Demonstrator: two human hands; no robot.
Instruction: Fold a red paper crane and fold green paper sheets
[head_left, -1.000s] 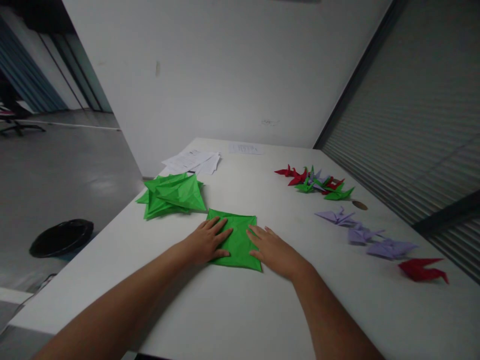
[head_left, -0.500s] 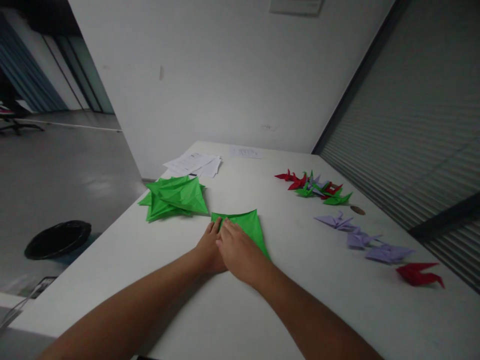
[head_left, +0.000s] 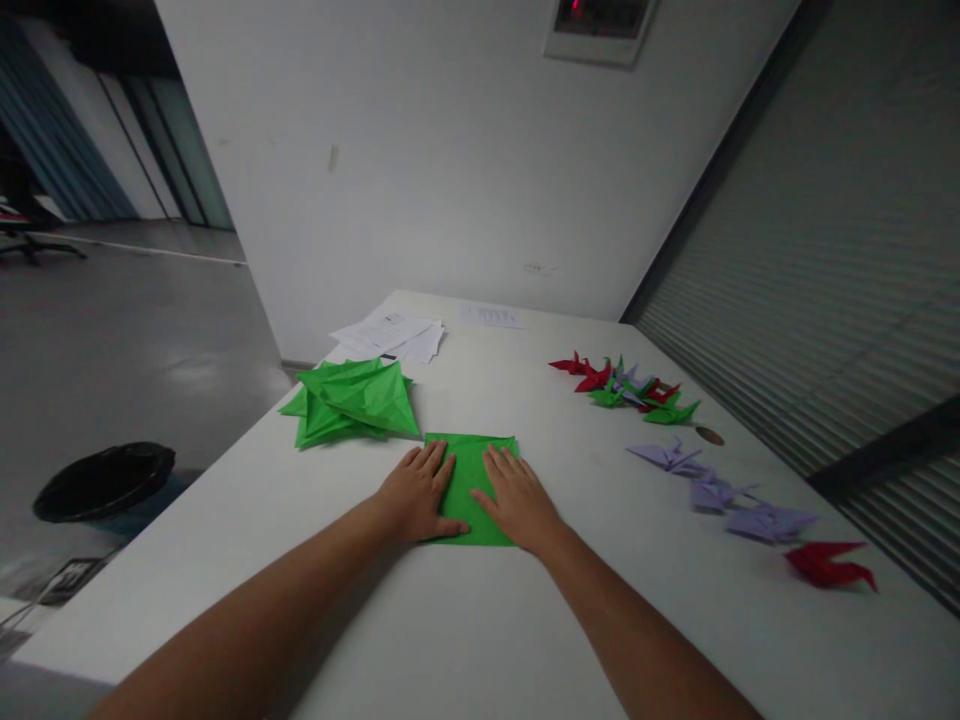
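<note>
view: head camera, it looks forward and down over a white table (head_left: 225, 590) toward a wall (head_left: 450, 180)
left hand (head_left: 416, 492): lies flat on the left part of the green paper square, the fingers (head_left: 431, 462) are spread and released, not clenched and not grasping
right hand (head_left: 517, 500): lies flat on the right part of the same paper, the fingers (head_left: 499, 465) are also spread and released, with no grip
green paper square (head_left: 469, 485): lies flat on the table, between the two hands, near the person's side of the table, and both hands cover part of it
green folded paper pile (head_left: 360, 402): just beside the square, toward the far left, with pointed corners
white papers (head_left: 390, 338): a loose stack behind the pile, and one more sheet (head_left: 491, 316) lies farther along the far end
paper cranes: a red, green and lilac group (head_left: 622, 385) is on the right side of the table, a line of lilac cranes (head_left: 716, 492) is nearer, and one red crane (head_left: 825, 565) is last
small brown disc (head_left: 709, 435): lies between the group and the lilac line
floor: a black round container (head_left: 105, 485) stands on the grey floor (head_left: 150, 370), left of the table
</note>
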